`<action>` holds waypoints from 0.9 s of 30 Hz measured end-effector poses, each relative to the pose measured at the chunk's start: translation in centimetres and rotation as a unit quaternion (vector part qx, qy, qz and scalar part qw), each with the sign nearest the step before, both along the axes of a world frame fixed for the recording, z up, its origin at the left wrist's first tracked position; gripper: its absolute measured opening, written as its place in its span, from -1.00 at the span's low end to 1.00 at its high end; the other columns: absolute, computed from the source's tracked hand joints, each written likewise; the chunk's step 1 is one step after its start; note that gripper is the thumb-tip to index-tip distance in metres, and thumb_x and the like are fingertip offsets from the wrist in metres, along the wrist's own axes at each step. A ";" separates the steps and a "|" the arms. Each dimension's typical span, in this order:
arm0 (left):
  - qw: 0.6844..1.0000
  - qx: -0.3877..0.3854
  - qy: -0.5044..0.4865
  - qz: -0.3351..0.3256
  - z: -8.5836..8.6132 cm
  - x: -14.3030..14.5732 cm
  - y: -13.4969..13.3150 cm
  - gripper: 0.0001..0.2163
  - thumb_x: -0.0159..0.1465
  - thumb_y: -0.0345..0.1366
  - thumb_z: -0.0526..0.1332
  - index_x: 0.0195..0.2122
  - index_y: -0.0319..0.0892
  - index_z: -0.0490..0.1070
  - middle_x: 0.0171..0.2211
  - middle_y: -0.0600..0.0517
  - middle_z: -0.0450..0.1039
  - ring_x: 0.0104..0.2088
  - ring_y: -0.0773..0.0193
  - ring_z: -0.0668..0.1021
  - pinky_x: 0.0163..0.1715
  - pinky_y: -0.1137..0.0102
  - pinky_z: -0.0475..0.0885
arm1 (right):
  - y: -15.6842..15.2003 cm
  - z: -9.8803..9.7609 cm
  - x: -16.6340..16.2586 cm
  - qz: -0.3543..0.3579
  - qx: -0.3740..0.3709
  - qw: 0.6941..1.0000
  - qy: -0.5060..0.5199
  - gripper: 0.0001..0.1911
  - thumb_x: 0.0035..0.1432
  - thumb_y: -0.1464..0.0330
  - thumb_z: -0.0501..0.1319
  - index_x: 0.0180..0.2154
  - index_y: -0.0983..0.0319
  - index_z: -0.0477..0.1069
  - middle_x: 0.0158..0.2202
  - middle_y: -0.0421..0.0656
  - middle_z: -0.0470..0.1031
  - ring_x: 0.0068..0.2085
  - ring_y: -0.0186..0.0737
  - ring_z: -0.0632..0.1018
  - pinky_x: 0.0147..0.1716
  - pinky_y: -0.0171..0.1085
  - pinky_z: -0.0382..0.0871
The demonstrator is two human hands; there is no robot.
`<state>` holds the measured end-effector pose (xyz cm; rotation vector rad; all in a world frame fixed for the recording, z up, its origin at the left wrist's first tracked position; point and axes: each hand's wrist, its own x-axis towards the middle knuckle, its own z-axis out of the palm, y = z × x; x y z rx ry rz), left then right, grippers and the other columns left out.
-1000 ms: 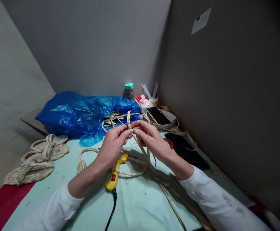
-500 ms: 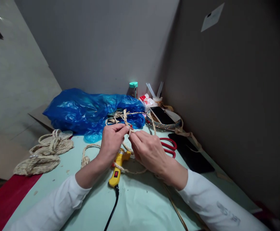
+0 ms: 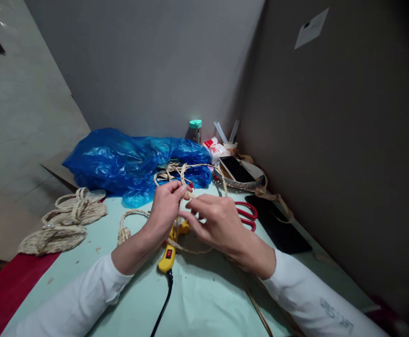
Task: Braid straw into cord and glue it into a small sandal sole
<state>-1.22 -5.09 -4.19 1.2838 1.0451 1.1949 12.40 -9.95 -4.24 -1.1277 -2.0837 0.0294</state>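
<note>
Both hands meet above the middle of a pale green table (image 3: 204, 299). My left hand (image 3: 165, 208) pinches a tan straw strand (image 3: 182, 174) that rises from its fingertips toward the back. My right hand (image 3: 215, 222) pinches the same strand lower down, fingers curled, thumb pointing left. More strands trail under my right wrist toward the table's front edge. A yellow glue gun (image 3: 168, 250) lies flat under both hands, its black cord running toward me. Red-handled scissors (image 3: 247, 216) lie just right of my right hand.
A crumpled blue plastic bag (image 3: 120, 161) fills the back left. Coiled braided rope (image 3: 62, 224) lies at the left edge. A phone on a woven ring (image 3: 237, 171), a teal-capped jar (image 3: 195, 131), a cup and a black case (image 3: 278, 227) stand against the grey walls at right.
My right hand has slid down and left along the strand, away from the left fingertips. Both hands sit lower than a second ago. The camera has shifted slightly.
</note>
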 end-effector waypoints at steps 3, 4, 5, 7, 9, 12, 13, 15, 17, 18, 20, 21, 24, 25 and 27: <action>0.999 0.008 0.023 -0.038 0.3 0.0 -0.5 -0.83 0.09 -0.21 0.29 -0.52 -0.18 0.42 -0.61 0.17 0.30 -0.61 0.41 0.27 -0.59 0.48 0.13 | 1.0 0.9 1.4 -0.034 -0.075 0.985 0.152 -0.64 0.36 0.22 0.08 -0.34 0.31 0.49 -0.45 -0.14 0.46 -0.45 -0.30 0.38 -0.42 -0.28 0.20; 0.998 0.007 0.031 -0.055 0.3 0.1 -0.8 -0.83 0.11 -0.21 0.28 -0.54 -0.19 0.41 -0.62 0.17 0.29 -0.62 0.42 0.25 -0.60 0.48 0.11 | 1.4 1.1 1.8 -0.023 -0.109 0.976 0.190 -0.64 0.35 0.19 0.08 -0.29 0.31 0.50 -0.45 -0.15 0.46 -0.44 -0.31 0.39 -0.43 -0.30 0.21; 0.997 0.006 0.039 -0.071 0.4 0.2 -1.1 -0.82 0.12 -0.22 0.27 -0.55 -0.19 0.40 -0.62 0.16 0.29 -0.63 0.43 0.23 -0.61 0.48 0.09 | 1.8 1.2 2.2 0.000 -0.147 0.965 0.219 -0.62 0.33 0.15 0.09 -0.27 0.30 0.51 -0.45 -0.16 0.45 -0.44 -0.31 0.40 -0.45 -0.32 0.22; 0.994 0.005 0.052 -0.095 0.5 0.4 -1.8 -0.78 0.13 -0.23 0.26 -0.59 -0.19 0.36 -0.62 0.16 0.27 -0.64 0.45 0.19 -0.63 0.48 0.04 | 2.5 1.0 2.6 0.053 -0.210 0.938 0.270 -0.60 0.29 0.11 0.11 -0.26 0.28 0.54 -0.45 -0.18 0.43 -0.46 -0.33 0.39 -0.50 -0.36 0.23; 0.992 0.005 0.060 -0.109 0.7 0.6 -2.3 -0.75 0.15 -0.22 0.25 -0.61 -0.19 0.33 -0.63 0.17 0.22 -0.65 0.46 0.16 -0.64 0.47 0.01 | 2.9 0.5 2.6 0.083 -0.242 0.911 0.322 -0.61 0.25 0.09 0.15 -0.28 0.28 0.54 -0.44 -0.19 0.42 -0.48 -0.36 0.36 -0.52 -0.37 0.23; 0.990 0.009 0.068 -0.122 1.1 0.8 -2.7 -0.77 0.20 -0.17 0.24 -0.51 -0.19 0.42 -0.63 0.19 0.18 -0.66 0.46 0.13 -0.66 0.47 -0.01 | 3.1 -0.3 2.2 0.073 -0.238 0.884 0.397 -0.60 0.21 0.06 0.17 -0.33 0.28 0.49 -0.48 -0.22 0.34 -0.53 -0.40 0.29 -0.52 -0.36 0.20; 0.989 0.012 0.073 -0.125 1.2 0.8 -2.8 -0.78 0.21 -0.16 0.23 -0.46 -0.20 0.47 -0.62 0.20 0.17 -0.65 0.46 0.12 -0.66 0.48 -0.01 | 3.1 -0.4 2.1 0.062 -0.228 0.879 0.415 -0.60 0.21 0.05 0.17 -0.35 0.28 0.47 -0.50 -0.23 0.31 -0.55 -0.40 0.25 -0.53 -0.35 0.18; 0.988 0.027 0.090 -0.122 1.3 0.8 -3.0 -0.77 0.25 -0.15 0.22 -0.39 -0.20 0.52 -0.62 0.20 0.15 -0.64 0.46 0.12 -0.65 0.49 -0.01 | 3.1 -0.5 2.1 0.035 -0.197 0.877 0.438 -0.62 0.20 0.09 0.18 -0.39 0.28 0.45 -0.53 -0.24 0.28 -0.55 -0.40 0.21 -0.54 -0.34 0.14; 0.986 0.045 0.113 -0.112 1.2 0.9 -3.2 -0.76 0.28 -0.15 0.19 -0.39 -0.19 0.52 -0.61 0.19 0.14 -0.62 0.46 0.14 -0.65 0.50 0.00 | 2.9 -0.4 2.2 0.005 -0.153 0.885 0.439 -0.68 0.18 0.17 0.22 -0.48 0.27 0.42 -0.54 -0.24 0.27 -0.52 -0.37 0.22 -0.49 -0.31 0.14; 0.985 0.050 0.124 -0.109 1.2 0.9 -3.3 -0.76 0.29 -0.15 0.19 -0.40 -0.19 0.51 -0.61 0.19 0.14 -0.62 0.46 0.15 -0.66 0.51 0.00 | 2.8 -0.3 2.2 -0.007 -0.127 0.893 0.432 -0.69 0.16 0.22 0.24 -0.54 0.26 0.38 -0.54 -0.24 0.27 -0.49 -0.35 0.23 -0.45 -0.30 0.15; 0.984 0.043 0.132 -0.109 1.1 0.9 -3.4 -0.76 0.28 -0.15 0.18 -0.41 -0.19 0.49 -0.60 0.19 0.13 -0.62 0.46 0.15 -0.67 0.52 0.00 | 2.6 0.1 2.3 -0.023 -0.080 0.907 0.412 -0.66 0.13 0.28 0.28 -0.62 0.23 0.30 -0.52 -0.23 0.27 -0.42 -0.30 0.26 -0.34 -0.27 0.17; 0.985 0.032 0.130 -0.109 1.1 0.9 -3.5 -0.76 0.28 -0.15 0.19 -0.42 -0.19 0.48 -0.61 0.20 0.12 -0.62 0.47 0.14 -0.68 0.52 0.00 | 2.5 0.3 2.3 -0.024 -0.064 0.913 0.402 -0.65 0.12 0.30 0.29 -0.64 0.23 0.28 -0.51 -0.22 0.27 -0.39 -0.29 0.27 -0.30 -0.26 0.16; 0.987 -0.002 0.119 -0.105 1.1 0.9 -3.4 -0.77 0.26 -0.14 0.20 -0.43 -0.19 0.45 -0.61 0.21 0.12 -0.64 0.48 0.12 -0.69 0.54 -0.01 | 2.5 0.6 2.4 -0.004 -0.064 0.924 0.376 -0.70 0.12 0.31 0.30 -0.60 0.23 0.34 -0.49 -0.22 0.30 -0.37 -0.28 0.28 -0.29 -0.26 0.15; 0.987 -0.010 0.117 -0.106 1.1 0.8 -3.3 -0.77 0.25 -0.14 0.20 -0.43 -0.19 0.44 -0.61 0.21 0.14 -0.64 0.49 0.12 -0.69 0.54 -0.02 | 2.6 0.7 2.5 0.010 -0.081 0.925 0.370 -0.72 0.12 0.30 0.30 -0.58 0.24 0.37 -0.50 -0.23 0.31 -0.39 -0.30 0.29 -0.33 -0.27 0.16; 0.987 -0.022 0.115 -0.112 1.2 0.7 -3.1 -0.77 0.24 -0.16 0.20 -0.44 -0.21 0.43 -0.63 0.21 0.15 -0.66 0.49 0.11 -0.69 0.54 -0.03 | 2.8 0.6 2.7 0.041 -0.130 0.920 0.367 -0.74 0.14 0.25 0.29 -0.52 0.25 0.44 -0.53 -0.24 0.33 -0.46 -0.33 0.29 -0.43 -0.29 0.16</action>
